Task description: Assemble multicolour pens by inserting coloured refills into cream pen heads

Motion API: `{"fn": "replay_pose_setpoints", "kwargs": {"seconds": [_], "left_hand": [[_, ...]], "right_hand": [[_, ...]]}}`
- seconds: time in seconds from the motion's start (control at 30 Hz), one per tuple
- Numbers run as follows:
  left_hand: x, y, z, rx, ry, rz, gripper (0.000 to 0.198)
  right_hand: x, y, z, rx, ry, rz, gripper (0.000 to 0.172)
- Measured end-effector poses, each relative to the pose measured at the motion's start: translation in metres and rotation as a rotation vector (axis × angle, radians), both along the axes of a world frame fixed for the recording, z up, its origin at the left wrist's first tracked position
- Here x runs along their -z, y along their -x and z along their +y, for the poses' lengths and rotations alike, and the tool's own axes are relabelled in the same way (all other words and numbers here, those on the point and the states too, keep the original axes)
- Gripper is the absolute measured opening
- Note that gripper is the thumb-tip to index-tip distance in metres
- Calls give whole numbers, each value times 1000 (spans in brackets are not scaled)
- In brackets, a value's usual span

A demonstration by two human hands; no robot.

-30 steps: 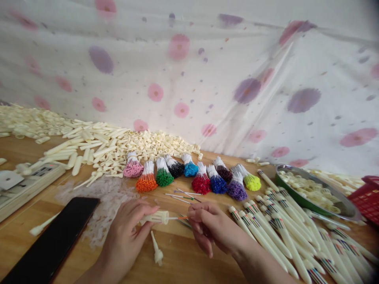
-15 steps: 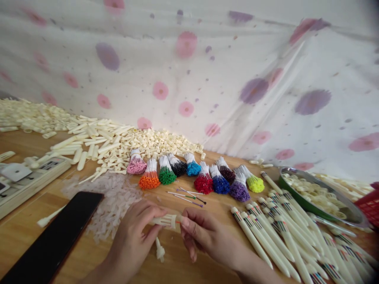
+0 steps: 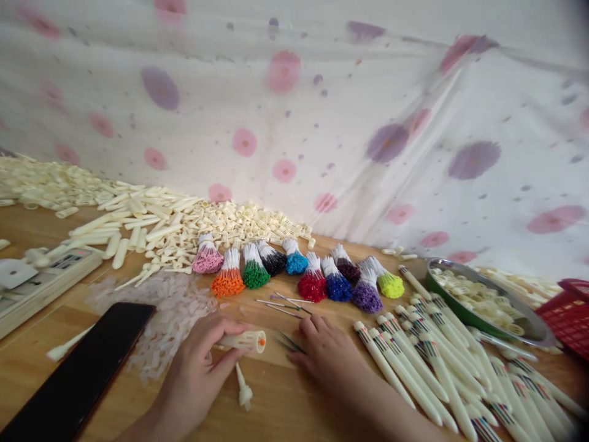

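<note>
My left hand (image 3: 207, 356) pinches a cream pen barrel part (image 3: 237, 341) between thumb and fingers. Its open end faces right, and an orange refill tip shows inside. To the right, my right hand (image 3: 331, 353) is low over the table, knuckles up, fingers curled around what look like dark tweezers (image 3: 289, 344). Their two thin points stick out to the left; the rest is hidden under the hand. Just beyond its fingertips lie several loose pen refills (image 3: 285, 304). A cream stemmed plastic piece (image 3: 244, 390) lies below, between my hands.
Bundled refills (image 3: 338, 282) in many colours stand behind my hands. Clear plastic bits (image 3: 161, 325), a black phone (image 3: 87, 374) and a power strip (image 3: 46, 288) are left. Multicolour pens (image 3: 414, 362), a green-sided bowl (image 3: 437, 307) and a red basket (image 3: 564, 313) are right. Cream parts (image 3: 230, 221) heap behind.
My right hand has let go of the orange refill at the barrel part's end and moved right, down to the tabletop. The barrel part has turned, its open end more toward me.
</note>
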State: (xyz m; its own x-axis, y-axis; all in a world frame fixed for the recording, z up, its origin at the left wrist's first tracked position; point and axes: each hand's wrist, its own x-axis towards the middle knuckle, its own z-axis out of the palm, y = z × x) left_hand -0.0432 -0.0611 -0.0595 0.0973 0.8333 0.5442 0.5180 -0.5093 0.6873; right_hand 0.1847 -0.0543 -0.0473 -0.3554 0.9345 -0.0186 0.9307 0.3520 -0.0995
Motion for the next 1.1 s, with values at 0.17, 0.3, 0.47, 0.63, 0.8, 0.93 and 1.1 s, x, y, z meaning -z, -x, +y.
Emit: {"fn": "replay_pose_setpoints", "kwargs": {"seconds": [0.17, 0.3, 0.47, 0.63, 0.8, 0.93, 1.1], "left_hand": [[3, -1, 0, 18, 128, -43, 10], [2, -3, 0, -15, 136, -27, 5], [4, -6, 1, -47, 131, -32, 5], [2, -9, 1, -40, 156, -71, 7], [2, -8, 0, -37, 162, -103, 8], [1, -8, -1, -44, 150, -111, 9], [3, -9, -2, -51, 179, -118, 9]], "right_hand": [[8, -2, -5, 113, 18, 157, 6], [-8, -4, -16, 132, 61, 720, 11], [-24, 13, -35, 85, 123, 1030, 22], [-20, 18, -38, 69, -28, 907, 22], [-18, 16, -34, 47, -33, 878, 24], [-20, 18, -34, 48, -5, 871, 25], [-21, 18, -35, 28, 3, 846, 26]]}}
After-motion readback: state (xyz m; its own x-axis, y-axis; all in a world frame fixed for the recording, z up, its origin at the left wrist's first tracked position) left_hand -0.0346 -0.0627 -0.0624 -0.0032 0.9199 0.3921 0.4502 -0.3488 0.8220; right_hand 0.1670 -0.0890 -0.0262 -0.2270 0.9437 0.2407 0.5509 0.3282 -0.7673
